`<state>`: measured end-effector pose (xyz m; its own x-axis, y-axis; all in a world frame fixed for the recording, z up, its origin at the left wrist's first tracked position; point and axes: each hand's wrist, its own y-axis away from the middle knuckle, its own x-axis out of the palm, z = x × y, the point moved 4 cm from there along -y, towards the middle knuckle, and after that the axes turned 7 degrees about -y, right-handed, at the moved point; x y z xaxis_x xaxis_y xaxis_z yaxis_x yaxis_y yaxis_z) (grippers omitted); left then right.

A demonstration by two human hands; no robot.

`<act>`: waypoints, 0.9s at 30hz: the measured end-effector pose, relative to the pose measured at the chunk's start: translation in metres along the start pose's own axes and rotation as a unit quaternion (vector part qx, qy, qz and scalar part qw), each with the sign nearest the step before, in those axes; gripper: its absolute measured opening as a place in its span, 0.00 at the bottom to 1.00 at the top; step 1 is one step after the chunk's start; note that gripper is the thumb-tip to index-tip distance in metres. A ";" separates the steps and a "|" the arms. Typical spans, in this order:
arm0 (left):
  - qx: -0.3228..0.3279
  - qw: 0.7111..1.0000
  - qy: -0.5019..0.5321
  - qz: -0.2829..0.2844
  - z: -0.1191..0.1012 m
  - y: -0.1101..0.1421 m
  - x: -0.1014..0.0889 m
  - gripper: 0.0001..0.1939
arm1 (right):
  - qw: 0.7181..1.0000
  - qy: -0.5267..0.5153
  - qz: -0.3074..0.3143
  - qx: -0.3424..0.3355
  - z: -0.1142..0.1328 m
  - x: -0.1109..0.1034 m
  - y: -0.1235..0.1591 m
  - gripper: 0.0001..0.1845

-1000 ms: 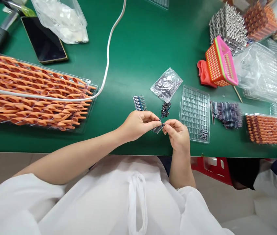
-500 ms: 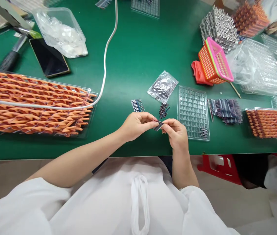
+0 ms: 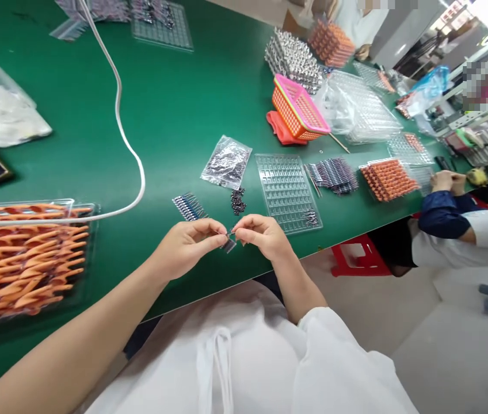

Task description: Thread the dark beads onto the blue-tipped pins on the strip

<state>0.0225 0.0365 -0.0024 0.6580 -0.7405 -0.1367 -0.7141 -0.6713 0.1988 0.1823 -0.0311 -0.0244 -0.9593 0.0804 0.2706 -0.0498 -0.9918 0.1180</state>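
My left hand [image 3: 190,244] pinches a small dark strip of parts [image 3: 229,246] between thumb and fingertips. Opposite it, my right hand [image 3: 263,236] is closed in a pinch at the strip's upper end, on something too small to name. Just beyond the fingers lies a pile of small dark beads [image 3: 237,201]. A row of thin pins with blue-grey bodies [image 3: 189,206] rests behind my left hand. Farther back sits a clear bag of dark small parts [image 3: 227,162]. To the right, a clear compartment tray [image 3: 285,192] has a few small metal pieces in one corner.
Stacked orange pieces [image 3: 23,259] in a tray fill the left, with a white cable [image 3: 118,121] across them. Rightward are a pink-orange basket [image 3: 298,109], blue-grey pin bundles [image 3: 334,175] and an orange stack [image 3: 388,179]. Another person's hands [image 3: 446,181] are at far right.
The view has swung to the right, so the table's contents sit farther left and another person's hands show. My two hands stay together at the strip, with the right fingertips around its upper end.
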 end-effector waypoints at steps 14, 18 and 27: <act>-0.029 0.994 0.071 -0.072 0.004 -0.004 -0.002 0.14 | 0.761 0.568 -0.294 -0.108 0.068 -0.171 0.063 0.12; -0.028 0.992 0.083 -0.088 0.008 -0.008 -0.002 0.16 | 0.747 0.596 -0.274 -0.103 0.058 -0.188 0.060 0.13; -0.025 0.990 0.093 -0.104 0.015 -0.013 -0.006 0.15 | 0.739 0.616 -0.202 -0.183 0.055 -0.107 0.039 0.12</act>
<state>0.0244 0.0491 -0.0192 0.8256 -0.5642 -0.0004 -0.5486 -0.8029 0.2333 0.2978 -0.0729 0.0035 -0.3605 0.4489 -0.8176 -0.2565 -0.8905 -0.3759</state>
